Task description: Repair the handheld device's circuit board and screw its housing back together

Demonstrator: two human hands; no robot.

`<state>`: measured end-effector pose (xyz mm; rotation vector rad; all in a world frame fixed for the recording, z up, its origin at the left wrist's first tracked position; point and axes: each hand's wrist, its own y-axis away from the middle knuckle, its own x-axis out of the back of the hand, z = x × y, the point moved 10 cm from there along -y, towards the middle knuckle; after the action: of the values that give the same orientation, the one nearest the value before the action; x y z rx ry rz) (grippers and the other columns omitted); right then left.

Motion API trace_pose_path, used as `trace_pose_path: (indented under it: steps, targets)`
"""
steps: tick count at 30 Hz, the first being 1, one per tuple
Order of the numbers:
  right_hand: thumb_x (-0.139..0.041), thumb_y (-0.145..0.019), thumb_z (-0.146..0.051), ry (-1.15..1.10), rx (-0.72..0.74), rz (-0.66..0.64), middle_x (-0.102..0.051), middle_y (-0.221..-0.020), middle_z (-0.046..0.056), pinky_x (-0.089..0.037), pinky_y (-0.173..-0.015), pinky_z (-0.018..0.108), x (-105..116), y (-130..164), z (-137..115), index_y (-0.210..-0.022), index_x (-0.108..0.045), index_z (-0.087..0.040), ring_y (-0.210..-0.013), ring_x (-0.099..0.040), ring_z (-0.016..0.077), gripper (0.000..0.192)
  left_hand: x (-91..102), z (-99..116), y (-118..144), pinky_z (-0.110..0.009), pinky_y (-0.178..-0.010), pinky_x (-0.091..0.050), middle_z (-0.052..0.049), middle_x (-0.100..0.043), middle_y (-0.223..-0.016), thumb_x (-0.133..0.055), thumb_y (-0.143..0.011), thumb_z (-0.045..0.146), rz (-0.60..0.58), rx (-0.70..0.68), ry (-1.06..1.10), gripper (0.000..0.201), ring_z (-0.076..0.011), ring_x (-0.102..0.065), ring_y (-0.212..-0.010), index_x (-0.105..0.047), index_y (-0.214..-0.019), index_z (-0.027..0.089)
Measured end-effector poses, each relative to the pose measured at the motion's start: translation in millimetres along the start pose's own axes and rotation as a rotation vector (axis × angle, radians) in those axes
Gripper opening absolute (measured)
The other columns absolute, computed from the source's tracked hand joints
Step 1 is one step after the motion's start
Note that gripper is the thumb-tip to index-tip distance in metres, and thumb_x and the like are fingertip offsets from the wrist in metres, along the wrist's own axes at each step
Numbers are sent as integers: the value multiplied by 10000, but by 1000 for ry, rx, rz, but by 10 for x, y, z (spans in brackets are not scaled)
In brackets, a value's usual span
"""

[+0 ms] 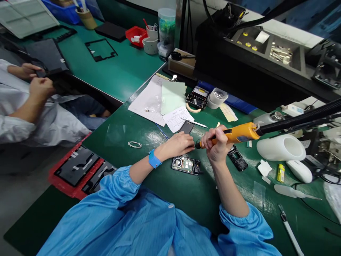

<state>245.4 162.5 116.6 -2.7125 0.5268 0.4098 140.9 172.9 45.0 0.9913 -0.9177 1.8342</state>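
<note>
Right hand point(217, 142): fingers wrapped shut around the orange electric screwdriver point(234, 134), gripped low near the dark tip, probably for fine control. Tip points left and down toward the left hand; the exact contact point is hidden between the two hands. Black hose or cable runs from the tool's rear up to the right and out of view.

Left hand point(179, 142): fingers extended flat and pressed together on the worktop point(128, 71), fingertips meeting the tool tip. Looks like it steadies or pins some small part there; what it holds, if anything, cannot be made out. Blue wrist strap point(154, 159) on this arm, likely anti-static.

Opened phone point(186, 165), internals and a round coil showing, lies just below both hands, near but not touched. A black frame piece point(238, 158) sits just right of the right hand, partly behind the wrist.

Further out: white cylinder point(281, 147) on its side to the right, papers point(160, 99) above the hands, a second opened device point(196, 98) beyond them. A co-worker's hands point(37, 85) in white sleeves at far left, well apart, on a dark panel. Red tray point(77, 170) below the worktop edge, partly cut off by the blue sleeve
</note>
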Motion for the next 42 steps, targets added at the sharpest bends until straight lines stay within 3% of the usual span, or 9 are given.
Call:
trace_pose_path:
  steps: [12, 27, 30, 34, 38, 42]
  targets:
    - [-830, -880, -540, 9, 25, -47, -365, -392, -115, -344, -343, 212, 66, 197, -341, -608, -584, -250, -302, -264, 65, 467, 7, 210, 16, -368, -861, -457, -57, -768, -944, -642, -1139, 322, 30, -110, 88, 235, -228, -716, -936, -771, -988, 197]
    - [-815, -915, -566, 17, 30, -111, -372, -409, -112, -318, -351, 217, 27, 303, -405, -649, -603, -255, -307, -262, 74, 461, -8, 336, 17, -353, -863, -474, -60, -778, -981, -606, -1148, 288, 14, -160, 192, 210, -220, -712, -949, -774, -1048, 212]
    - [-820, -880, -655, 24, 40, -115, -407, -418, -101, -329, -357, 230, 7, 337, -427, -682, -629, -257, -312, -289, 85, 484, -36, 368, 18, -356, -883, -478, -75, -781, -1014, -597, -1141, 237, -1, -153, 213, 193, -223, -711, -967, -770, -1064, 204]
    - [-551, -893, -928, 4, 90, -72, -439, -458, -58, -359, -382, 277, 35, 414, -535, -738, -692, -253, -349, -354, 124, 707, -3, 370, 37, -356, -910, -490, -67, -767, -996, -603, -1142, 250, -4, -117, 256, 205, -228, -704, -984, -766, -1024, 206]
    - [-568, -881, -857, -12, 59, -102, -471, -473, -41, -340, -390, 279, 71, 482, -530, -774, -749, -243, -368, -389, 139, 649, 56, 325, 109, -342, -924, -524, -72, -752, -1106, -683, -1118, 337, 12, -48, 331, 193, -228, -703, -1032, -773, -1006, 208]
    - [-582, -852, -827, -24, 11, -153, -465, -457, -45, -344, -402, 286, 83, 500, -425, -764, -752, -252, -364, -385, 143, 606, -41, 341, 205, -350, -989, -540, -68, -740, -1207, -860, -996, 356, -23, 10, 402, 188, -242, -712, -1118, -782, -903, 212]
